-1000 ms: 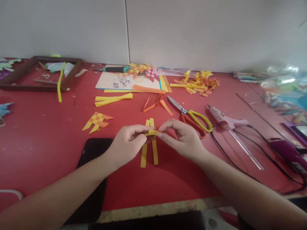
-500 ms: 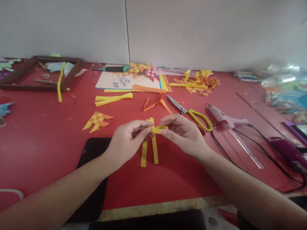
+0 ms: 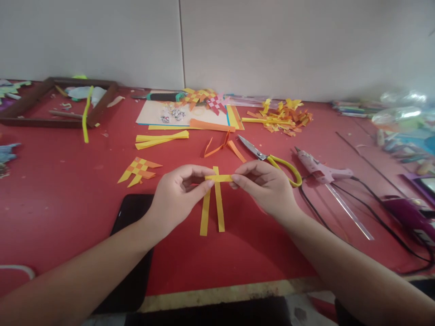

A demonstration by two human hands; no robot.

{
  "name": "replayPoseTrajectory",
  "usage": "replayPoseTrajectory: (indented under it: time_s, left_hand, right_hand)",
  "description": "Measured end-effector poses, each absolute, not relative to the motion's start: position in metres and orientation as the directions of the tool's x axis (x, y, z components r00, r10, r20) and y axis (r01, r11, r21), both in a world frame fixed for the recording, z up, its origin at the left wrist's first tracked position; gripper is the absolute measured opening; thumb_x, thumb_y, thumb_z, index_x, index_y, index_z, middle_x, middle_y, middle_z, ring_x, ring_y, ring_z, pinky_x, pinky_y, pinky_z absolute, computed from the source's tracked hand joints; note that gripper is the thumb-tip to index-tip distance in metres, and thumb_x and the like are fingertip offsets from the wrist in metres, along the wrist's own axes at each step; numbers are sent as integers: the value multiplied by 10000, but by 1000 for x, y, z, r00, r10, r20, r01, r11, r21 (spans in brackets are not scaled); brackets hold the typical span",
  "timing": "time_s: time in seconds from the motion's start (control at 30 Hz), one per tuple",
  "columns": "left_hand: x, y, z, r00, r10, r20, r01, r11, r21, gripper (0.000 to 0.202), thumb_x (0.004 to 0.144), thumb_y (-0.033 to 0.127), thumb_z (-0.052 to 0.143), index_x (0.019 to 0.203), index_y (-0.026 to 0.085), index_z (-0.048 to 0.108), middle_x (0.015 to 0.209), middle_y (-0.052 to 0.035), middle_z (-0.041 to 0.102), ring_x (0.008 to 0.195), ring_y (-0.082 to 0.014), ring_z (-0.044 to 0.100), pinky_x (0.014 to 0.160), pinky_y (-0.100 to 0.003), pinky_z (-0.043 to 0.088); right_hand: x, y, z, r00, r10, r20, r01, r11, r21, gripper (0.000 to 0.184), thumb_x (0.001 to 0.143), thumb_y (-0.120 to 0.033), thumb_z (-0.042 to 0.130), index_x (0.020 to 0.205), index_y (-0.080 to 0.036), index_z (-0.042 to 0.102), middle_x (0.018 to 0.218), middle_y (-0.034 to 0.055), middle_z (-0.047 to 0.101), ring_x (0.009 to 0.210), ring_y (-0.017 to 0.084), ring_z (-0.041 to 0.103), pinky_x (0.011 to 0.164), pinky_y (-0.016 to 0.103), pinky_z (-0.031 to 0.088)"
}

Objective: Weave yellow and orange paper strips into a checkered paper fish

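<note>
Between my two hands a short yellow paper strip (image 3: 222, 178) is held level, pinched at both ends. My left hand (image 3: 178, 188) grips its left end with thumb and fingers, and my right hand (image 3: 263, 183) pinches its right end. Below it on the red table lie two longer yellow strips: a left strip (image 3: 205, 215) and a right strip (image 3: 219, 208), spreading apart toward me. The held strip crosses in front of their upper parts. Left of my left hand lies a woven yellow-and-orange paper fish (image 3: 138, 170).
A black phone (image 3: 131, 262) lies under my left forearm. Yellow-handled scissors (image 3: 272, 160) and a pink glue gun (image 3: 319, 167) with its cable lie to the right. Farther back are yellow strips (image 3: 159, 139), folded orange strips (image 3: 219, 147), paper scraps (image 3: 288, 117) and a brown frame (image 3: 105, 106).
The short yellow strip, curled into a loop before, is now flat and straight between my fingers. My right hand has shifted slightly to the right.
</note>
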State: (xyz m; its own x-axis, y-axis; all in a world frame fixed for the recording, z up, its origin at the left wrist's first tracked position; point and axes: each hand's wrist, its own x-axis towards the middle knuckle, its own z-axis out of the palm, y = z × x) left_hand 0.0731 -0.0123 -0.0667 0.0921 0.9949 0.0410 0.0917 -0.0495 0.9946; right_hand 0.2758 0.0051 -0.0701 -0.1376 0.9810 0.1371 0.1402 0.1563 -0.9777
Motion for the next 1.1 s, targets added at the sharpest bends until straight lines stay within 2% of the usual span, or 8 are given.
replayPoseTrajectory:
  time_s: [0.2, 0.4, 0.6, 0.77, 0.97, 1.03, 1.1]
  left_hand:
    - [73, -12, -66, 56, 998, 1, 41, -3, 999, 121, 785, 263, 781, 893, 223, 744, 914, 10, 770, 855, -114, 716, 792, -170, 571]
    - [74, -12, -61, 6, 999, -50, -16, 50, 999, 130, 761, 274, 803, 872, 225, 756, 884, 7, 772, 830, -125, 718, 781, -194, 575]
    - [75, -10, -66, 1, 997, -77, -114, 76, 991, 112, 751, 248, 812, 819, 215, 729, 830, 27, 735, 793, -93, 689, 764, -168, 558]
    - [75, -10, -70, 25, 995, -101, -177, 104, 979, 143, 759, 225, 802, 865, 217, 706, 820, 38, 698, 777, -79, 666, 751, -161, 555]
    - [77, -12, -70, 66, 992, -103, -119, 111, 987, 177, 776, 245, 783, 920, 204, 690, 827, 19, 687, 774, -97, 670, 765, -198, 560]
    - [75, -11, -70, 51, 993, -111, -126, 117, 985, 177, 784, 253, 768, 928, 203, 678, 840, 15, 684, 773, -107, 674, 770, -221, 566]
    - [71, -7, -69, -1, 997, -77, -83, 76, 994, 153, 796, 262, 747, 912, 201, 667, 861, 5, 684, 780, -120, 676, 769, -238, 565]
  right_hand:
    - [275, 4, -69, -137, 977, 165, 130, 182, -975, 180, 791, -323, 756, 795, -188, 638, 704, 9, 687, 655, 132, 684, 664, 280, 593]
    - [277, 4, -69, -131, 973, 192, 114, 207, -972, 259, 751, -342, 792, 897, -199, 634, 788, -2, 654, 677, 107, 658, 652, 247, 575]
    - [278, 5, -68, -81, 979, 189, 76, 195, -978, 214, 759, -301, 787, 855, -211, 618, 735, -26, 644, 661, 112, 677, 642, 244, 576]
    - [279, 6, -69, -106, 962, 250, 48, 256, -965, 137, 806, -243, 737, 854, -227, 609, 772, -33, 625, 703, 99, 654, 675, 242, 567]
    - [277, 5, -72, -105, 961, 256, 149, 270, -951, 86, 864, -221, 643, 861, -228, 558, 791, -30, 597, 714, 96, 600, 686, 251, 524]
    - [277, 5, -75, -92, 965, 245, 242, 261, -935, 90, 881, -259, 627, 912, -228, 549, 826, -13, 621, 742, 118, 626, 711, 285, 537]
    - [278, 5, -78, -120, 962, 247, 410, 274, -870, 138, 888, -315, 629, 973, -221, 575, 896, 29, 661, 825, 163, 651, 761, 343, 547]
